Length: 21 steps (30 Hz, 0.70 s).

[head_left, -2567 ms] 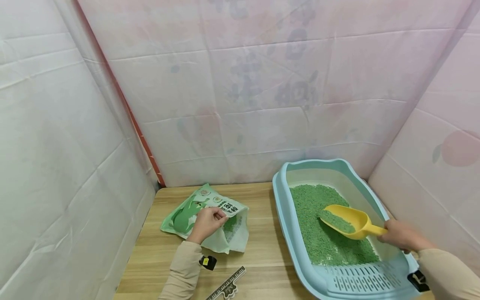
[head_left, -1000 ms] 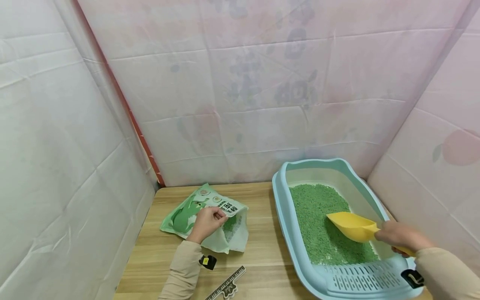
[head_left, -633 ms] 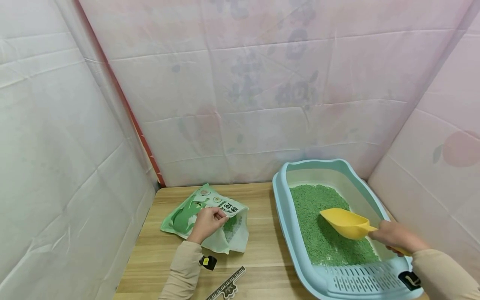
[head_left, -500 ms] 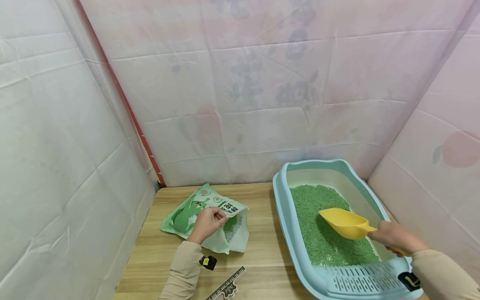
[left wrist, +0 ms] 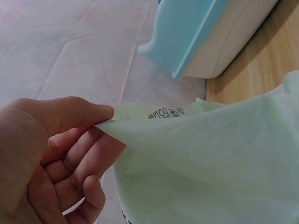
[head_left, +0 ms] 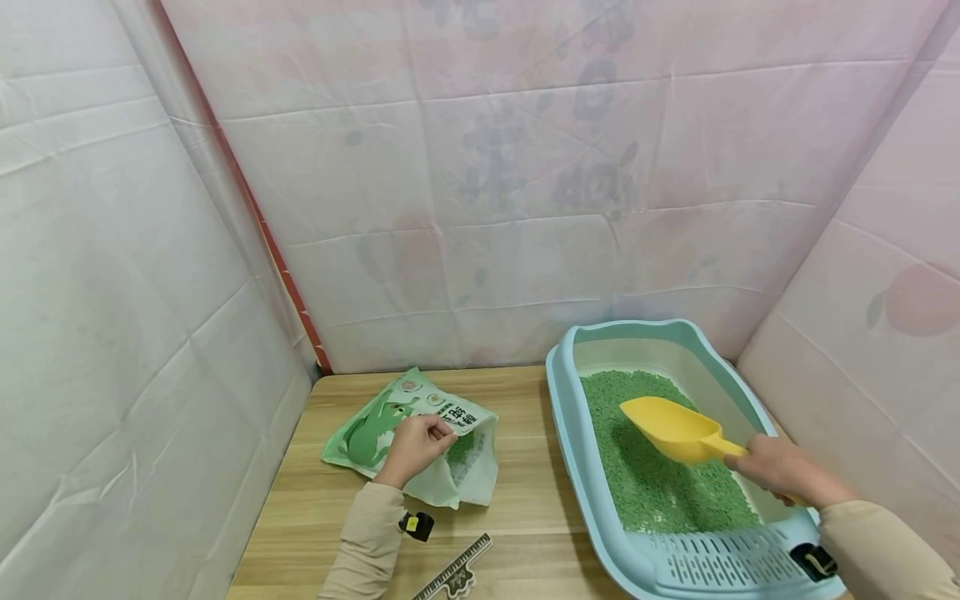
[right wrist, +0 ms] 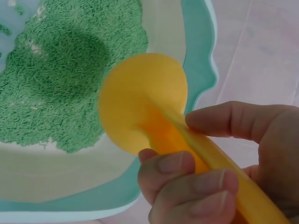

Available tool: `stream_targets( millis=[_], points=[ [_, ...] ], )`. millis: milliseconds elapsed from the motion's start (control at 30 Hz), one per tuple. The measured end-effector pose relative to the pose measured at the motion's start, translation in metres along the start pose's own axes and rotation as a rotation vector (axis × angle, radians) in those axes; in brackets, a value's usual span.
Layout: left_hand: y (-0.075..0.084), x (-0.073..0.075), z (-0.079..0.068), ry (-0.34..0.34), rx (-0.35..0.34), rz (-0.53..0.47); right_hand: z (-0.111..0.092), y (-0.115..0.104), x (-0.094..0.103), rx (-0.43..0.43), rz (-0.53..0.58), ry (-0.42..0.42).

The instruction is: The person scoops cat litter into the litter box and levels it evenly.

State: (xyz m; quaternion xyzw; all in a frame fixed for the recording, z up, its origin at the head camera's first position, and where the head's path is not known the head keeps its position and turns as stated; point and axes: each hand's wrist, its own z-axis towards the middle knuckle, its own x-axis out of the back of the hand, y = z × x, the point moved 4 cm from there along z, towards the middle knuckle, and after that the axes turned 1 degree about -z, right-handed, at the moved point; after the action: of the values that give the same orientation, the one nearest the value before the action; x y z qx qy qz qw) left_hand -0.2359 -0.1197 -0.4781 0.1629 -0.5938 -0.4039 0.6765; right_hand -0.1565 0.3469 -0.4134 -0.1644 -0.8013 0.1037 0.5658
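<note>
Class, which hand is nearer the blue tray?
Right. The right hand grips the scoop over the tray; the left hand pinches the bag, left of the tray.

Scoop (head_left: 671, 429): yellow plastic, smooth, soft sheen along the handle. Tray (head_left: 573, 450): moulded plastic, pale blue rim smooth with a low gloss, inner wall off-white and duller. Pellets (head_left: 630, 492): dry-looking, matt, rough and granular. Bag (head_left: 375, 425): thin printed film, satin, slightly translucent at the mouth, creased. Tabletop (head_left: 525, 467): wood-grain surface, smooth, faint sheen. Wall sheeting (head_left: 510, 183): thin, fold-lined, wrinkled, mild sheen; cloth or plastic, cannot tell. Sleeves (head_left: 367, 533): matt beige cloth, softly rumpled.
</note>
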Motion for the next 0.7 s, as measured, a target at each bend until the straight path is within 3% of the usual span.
stream_targets(
  millis=[233,700],
  points=[
    [0.000,0.000,0.000,0.000,0.013,-0.009,-0.001,-0.009,0.004,0.015,-0.021,0.009],
    [0.001,0.001,0.000,-0.008,0.011,0.000,0.001,-0.021,0.010,0.081,-0.067,0.110]
  ],
)
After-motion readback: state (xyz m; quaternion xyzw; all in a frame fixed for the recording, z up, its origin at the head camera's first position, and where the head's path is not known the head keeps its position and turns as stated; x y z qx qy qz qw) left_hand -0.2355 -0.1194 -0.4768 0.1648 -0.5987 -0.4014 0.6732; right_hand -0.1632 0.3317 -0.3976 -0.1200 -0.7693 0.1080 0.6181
